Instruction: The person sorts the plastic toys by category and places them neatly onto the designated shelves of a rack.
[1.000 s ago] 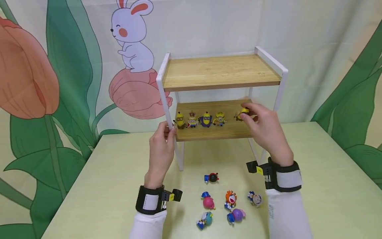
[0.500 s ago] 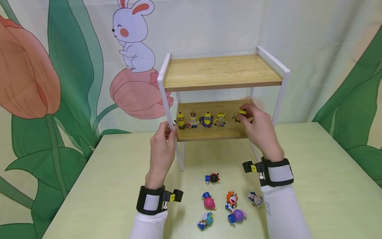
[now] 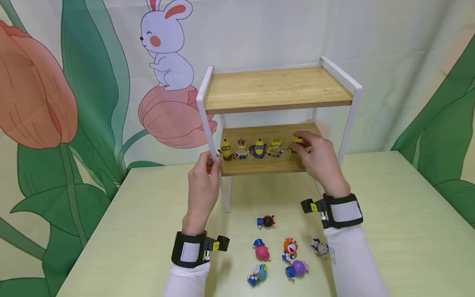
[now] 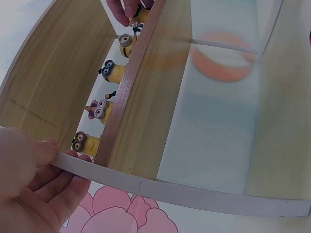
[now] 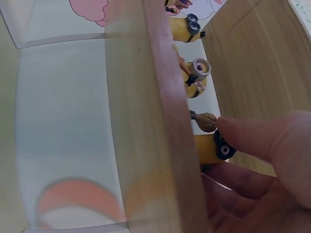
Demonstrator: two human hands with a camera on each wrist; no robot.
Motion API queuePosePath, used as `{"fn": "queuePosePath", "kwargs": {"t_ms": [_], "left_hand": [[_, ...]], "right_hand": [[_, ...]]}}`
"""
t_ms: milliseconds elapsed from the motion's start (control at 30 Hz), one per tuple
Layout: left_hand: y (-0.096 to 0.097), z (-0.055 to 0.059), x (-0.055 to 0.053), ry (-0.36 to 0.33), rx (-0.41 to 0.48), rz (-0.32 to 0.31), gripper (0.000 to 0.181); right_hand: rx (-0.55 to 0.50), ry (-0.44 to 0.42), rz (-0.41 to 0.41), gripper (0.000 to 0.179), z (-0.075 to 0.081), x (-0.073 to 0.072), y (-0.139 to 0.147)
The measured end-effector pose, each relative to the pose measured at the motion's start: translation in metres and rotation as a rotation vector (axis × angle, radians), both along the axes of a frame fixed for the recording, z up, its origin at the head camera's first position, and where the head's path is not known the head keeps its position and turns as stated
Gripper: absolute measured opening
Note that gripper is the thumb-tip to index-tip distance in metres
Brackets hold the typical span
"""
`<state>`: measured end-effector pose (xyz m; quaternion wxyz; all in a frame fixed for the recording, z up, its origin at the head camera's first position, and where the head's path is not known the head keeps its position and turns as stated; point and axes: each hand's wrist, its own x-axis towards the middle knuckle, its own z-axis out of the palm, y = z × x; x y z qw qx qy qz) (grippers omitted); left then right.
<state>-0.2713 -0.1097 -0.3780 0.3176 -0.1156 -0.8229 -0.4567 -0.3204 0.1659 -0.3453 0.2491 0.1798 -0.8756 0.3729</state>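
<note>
With my right hand (image 3: 320,159) pinching the small yellow toy figure with black goggles (image 5: 209,148) towards the light-brown wooden lower shelf's (image 3: 259,166) right edge, my left (image 3: 203,181) grips the slim white post (image 3: 205,123) by its front left corner. I'd best let go only once its feet, hidden from me, sit flat.

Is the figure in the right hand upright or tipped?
Upright: like its neighbours, the figure has its goggles topmost, away from the lower shelf.
</note>
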Motion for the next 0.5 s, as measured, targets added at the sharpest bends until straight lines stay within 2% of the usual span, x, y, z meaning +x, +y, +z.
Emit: {"fn": "queuePosePath", "kwargs": {"t_ms": [500], "left_hand": [[-0.0002,0.0006,0.0015,0.005,-0.007,0.001,0.016]], "right_hand": [[0.032,-0.032,-0.018,0.034,-0.0024,-0.0038,-0.0033]]}}
